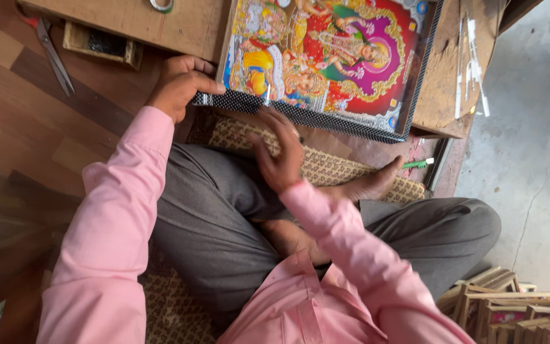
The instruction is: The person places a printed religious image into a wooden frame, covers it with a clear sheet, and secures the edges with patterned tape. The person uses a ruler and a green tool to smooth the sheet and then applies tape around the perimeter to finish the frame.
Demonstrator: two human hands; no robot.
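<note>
1. Framed picture [332, 57]: large, rectangular, brightly printed in red, magenta, yellow and green, with a dark border of fine pale dots. It lies face up across a low wooden surface [186, 25], its near edge overhanging toward the person's lap.
2. Small open box [102, 43]: shallow, wooden, with dark contents that cannot be made out; it sits on the floor at the surface's left edge.
3. Roll of tape [162, 5]: a pale ring on the surface, cut off by the top of the view.
4. Scissors [52, 51]: red handles, long grey blades, lying on the brown wooden floor [27, 121] well left of the picture.
5. Left hand [179, 83]: fingers curled, thumb laid along the near left corner of the frame, gripping that corner.
6. Right hand [280, 153]: fingers spread and loosely open, holding nothing; fingertips just beside the frame's near edge, contact cannot be told.
7. Woven mat [326, 162]: tan, patterned, under the person's crossed legs.
8. Green-handled tool [418, 164]: small, lying beside the bare foot, just below the surface's right end.
9. Stack of empty wooden frames [517, 309]: lower right, on the grey concrete floor.
</note>
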